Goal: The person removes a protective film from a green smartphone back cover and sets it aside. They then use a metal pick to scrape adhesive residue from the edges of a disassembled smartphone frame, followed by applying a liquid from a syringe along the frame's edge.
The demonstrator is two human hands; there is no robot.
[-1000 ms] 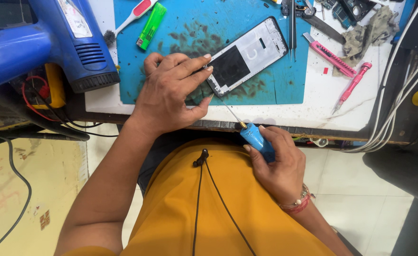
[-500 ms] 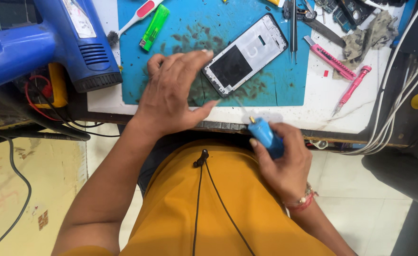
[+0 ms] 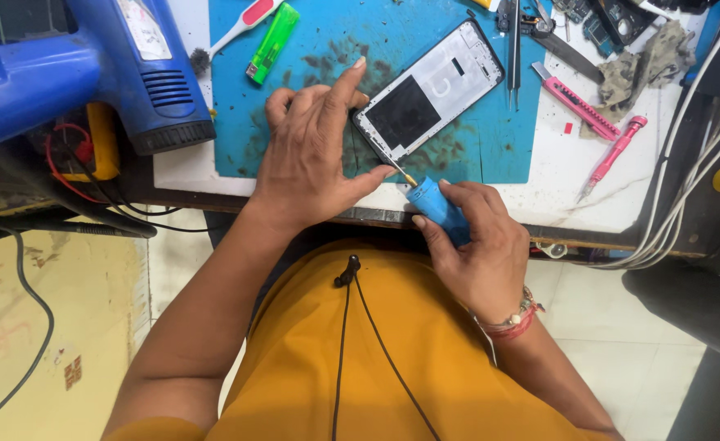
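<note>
A phone frame (image 3: pixel 429 90) with its back off lies slanted on a blue work mat (image 3: pixel 474 139). My left hand (image 3: pixel 315 151) rests palm down on the mat, fingers against the phone's lower left corner, index finger raised. My right hand (image 3: pixel 478 245) grips a blue-handled screwdriver (image 3: pixel 433 204) at the table's front edge. Its thin tip reaches the phone's lower left edge, right by my left thumb.
A blue heat gun (image 3: pixel 90 73) lies at the left. On the mat are a green lighter (image 3: pixel 270 42), a toothbrush (image 3: pixel 233 28) and tweezers (image 3: pixel 513 49). A pink cutter (image 3: pixel 576 102), a pink screwdriver (image 3: pixel 617 151), a rag and white cables (image 3: pixel 686 188) sit at the right.
My right hand has lifted the screwdriver from below the table edge and brought its tip to the phone's lower corner. My left hand stays by the phone, index finger now raised.
</note>
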